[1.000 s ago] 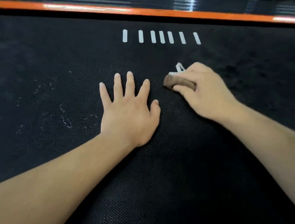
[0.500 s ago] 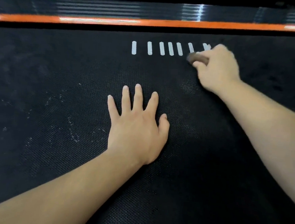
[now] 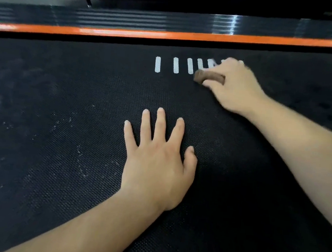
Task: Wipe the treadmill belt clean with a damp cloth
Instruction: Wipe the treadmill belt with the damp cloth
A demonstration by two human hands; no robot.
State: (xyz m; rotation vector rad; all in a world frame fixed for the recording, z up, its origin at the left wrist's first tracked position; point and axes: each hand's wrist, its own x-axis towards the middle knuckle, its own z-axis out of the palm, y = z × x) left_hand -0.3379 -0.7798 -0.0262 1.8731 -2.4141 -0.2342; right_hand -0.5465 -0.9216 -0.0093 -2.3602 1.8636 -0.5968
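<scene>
Gripping cloth, right hand has swept out to the marks; left hand flat on belt, scuffs unwiped

The left hand lies flat, fingers spread, on the black treadmill belt while the right hand grips a brown cloth against the white stripes.

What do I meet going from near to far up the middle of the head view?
left hand flat on the treadmill belt → right hand gripping the brown cloth → orange trim strip → ribbed black side rail
</scene>
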